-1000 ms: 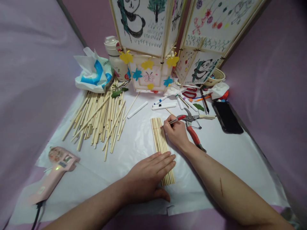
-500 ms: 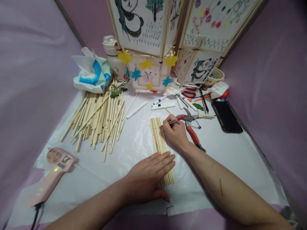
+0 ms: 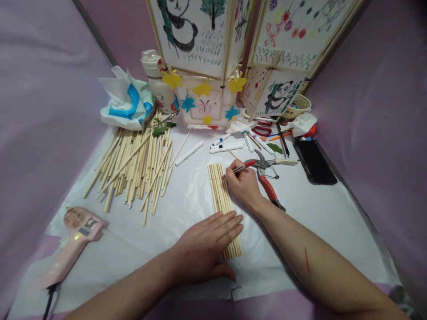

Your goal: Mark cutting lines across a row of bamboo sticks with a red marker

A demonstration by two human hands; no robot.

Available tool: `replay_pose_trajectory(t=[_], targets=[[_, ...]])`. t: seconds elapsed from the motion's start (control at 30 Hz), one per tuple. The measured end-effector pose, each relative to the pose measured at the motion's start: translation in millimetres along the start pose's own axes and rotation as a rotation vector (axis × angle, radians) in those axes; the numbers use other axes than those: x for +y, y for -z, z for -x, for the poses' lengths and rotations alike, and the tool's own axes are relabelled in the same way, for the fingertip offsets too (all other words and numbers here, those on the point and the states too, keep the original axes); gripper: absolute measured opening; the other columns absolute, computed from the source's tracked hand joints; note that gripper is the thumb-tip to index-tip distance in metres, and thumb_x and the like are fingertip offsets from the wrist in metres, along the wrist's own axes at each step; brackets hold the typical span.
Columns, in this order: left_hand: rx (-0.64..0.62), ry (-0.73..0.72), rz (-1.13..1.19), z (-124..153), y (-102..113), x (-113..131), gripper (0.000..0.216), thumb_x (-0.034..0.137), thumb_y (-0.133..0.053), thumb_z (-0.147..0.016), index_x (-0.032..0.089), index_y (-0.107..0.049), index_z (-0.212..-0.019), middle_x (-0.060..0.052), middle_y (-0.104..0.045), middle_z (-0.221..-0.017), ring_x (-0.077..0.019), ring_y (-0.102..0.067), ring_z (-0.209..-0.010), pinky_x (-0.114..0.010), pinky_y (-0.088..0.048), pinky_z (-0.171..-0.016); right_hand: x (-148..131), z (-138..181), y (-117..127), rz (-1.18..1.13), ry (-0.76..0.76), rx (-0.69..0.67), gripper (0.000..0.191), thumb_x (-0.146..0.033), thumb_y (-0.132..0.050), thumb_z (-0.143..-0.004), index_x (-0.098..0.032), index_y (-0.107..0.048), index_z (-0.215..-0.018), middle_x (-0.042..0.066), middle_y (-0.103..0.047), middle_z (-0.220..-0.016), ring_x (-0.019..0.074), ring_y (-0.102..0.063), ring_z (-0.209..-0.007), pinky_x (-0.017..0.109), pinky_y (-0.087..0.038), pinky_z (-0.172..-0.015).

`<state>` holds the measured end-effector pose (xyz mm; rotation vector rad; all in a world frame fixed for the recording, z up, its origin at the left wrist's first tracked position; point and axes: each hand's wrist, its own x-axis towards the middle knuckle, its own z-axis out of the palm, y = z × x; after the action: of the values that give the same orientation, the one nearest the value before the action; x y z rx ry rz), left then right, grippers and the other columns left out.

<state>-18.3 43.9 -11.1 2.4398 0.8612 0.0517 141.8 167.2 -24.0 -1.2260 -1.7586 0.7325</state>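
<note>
Several thin wooden sticks (image 3: pixel 218 191) lie side by side in a flat row on the white sheet. My left hand (image 3: pixel 208 246) rests flat across their lower part, fingers stretched out and thumb apart. In my right hand (image 3: pixel 243 181) a red-capped pen (image 3: pixel 244 166) is pinched, its tip at the right edge of the row near the top. Faint reddish marks run across the sticks there. Just right of that hand lie pruning shears (image 3: pixel 268 189) with a red handle.
A big pile of sticks (image 3: pixel 130 164) is at left, with a pink glue gun (image 3: pixel 82 235) nearer me. White markers (image 3: pixel 227 147) lie behind the row. Paper lanterns (image 3: pixel 202 98) with drawings stand at the back. A black phone (image 3: pixel 315 162) lies at right, below a bowl (image 3: pixel 298 106).
Almost nothing differs. The whole view has shifted very slightly; both hands, the pen and the row of sticks keep their places.
</note>
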Motion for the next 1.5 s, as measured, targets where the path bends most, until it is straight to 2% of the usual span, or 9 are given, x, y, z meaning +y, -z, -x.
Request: replay_pose_trajectory(t=[0.23,0.47,0.73,0.83,1.07,1.27,1.5], targets=[[-0.016,0.0,-0.046,-0.2,0.4,0.3,0.099,0.073,-0.063,-0.085,0.01,-0.035,-0.157,-0.016,-0.029,-0.164,-0.0321,-0.027,-0.153,-0.047,-0.023,-0.126,-1.0,0.3,0.6,-0.006,-0.014,-0.016,0.019,-0.026,-0.048,-0.087,-0.024,-0.046,-0.069,-0.003,-0.055,-0.058,0.0158,-0.054,-0.057,0.029,-0.037,-0.06],[-0.005,0.002,-0.026,-0.4,-0.5,-0.5,0.097,0.075,-0.058,-0.087,0.011,-0.036,-0.157,-0.015,-0.03,-0.163,-0.0316,-0.026,-0.153,-0.046,-0.022,-0.126,-0.3,0.3,1.1,0.025,-0.001,0.034,0.02,-0.026,-0.048,-0.087,-0.025,-0.043,-0.067,-0.005,-0.05,-0.054,0.0153,-0.05,-0.053,0.029,-0.035,-0.058],[0.029,-0.001,0.015,1.2,-3.7,-1.7,0.096,0.073,-0.06,-0.087,0.017,-0.031,-0.159,-0.014,-0.031,-0.164,-0.0294,-0.025,-0.154,-0.046,-0.02,-0.127,2.0,-0.4,0.0,0.036,-0.019,0.003,0.018,-0.027,-0.048,-0.087,-0.025,-0.047,-0.069,-0.002,-0.058,-0.057,0.0173,-0.056,-0.057,0.029,-0.038,-0.06],[0.016,0.002,0.009,1.5,-3.5,-1.2,0.096,0.073,-0.059,-0.087,0.016,-0.032,-0.158,-0.014,-0.03,-0.164,-0.0299,-0.025,-0.154,-0.046,-0.02,-0.127,0.9,-0.9,0.3,0.042,-0.032,-0.005,0.018,-0.026,-0.048,-0.087,-0.025,-0.047,-0.069,-0.002,-0.06,-0.058,0.0174,-0.058,-0.059,0.029,-0.039,-0.061],[0.031,-0.005,0.011,0.8,-3.8,-1.3,0.096,0.073,-0.059,-0.087,0.016,-0.032,-0.158,-0.015,-0.032,-0.163,-0.0312,-0.026,-0.153,-0.048,-0.022,-0.126,0.6,-1.2,1.0,0.059,-0.002,0.036,0.02,-0.026,-0.047,-0.086,-0.026,-0.042,-0.067,-0.003,-0.051,-0.054,0.017,-0.053,-0.054,0.03,-0.037,-0.059],[0.045,-0.007,0.038,0.4,-1.7,-0.9,0.094,0.073,-0.059,-0.088,0.017,-0.033,-0.158,-0.015,-0.033,-0.163,-0.0312,-0.028,-0.153,-0.048,-0.023,-0.126,0.0,-1.2,0.9,0.038,-0.027,0.003,0.019,-0.026,-0.048,-0.086,-0.026,-0.045,-0.068,-0.002,-0.057,-0.057,0.0178,-0.058,-0.058,0.03,-0.039,-0.061],[0.013,0.003,0.008,0.1,-0.6,-0.4,0.097,0.072,-0.064,-0.085,0.014,-0.035,-0.157,-0.016,-0.032,-0.163,-0.0317,-0.027,-0.153,-0.047,-0.023,-0.126,-1.3,-1.5,1.8,0.061,-0.017,0.038,0.019,-0.026,-0.048,-0.085,-0.026,-0.042,-0.067,-0.004,-0.052,-0.054,0.016,-0.053,-0.054,0.029,-0.038,-0.06]])
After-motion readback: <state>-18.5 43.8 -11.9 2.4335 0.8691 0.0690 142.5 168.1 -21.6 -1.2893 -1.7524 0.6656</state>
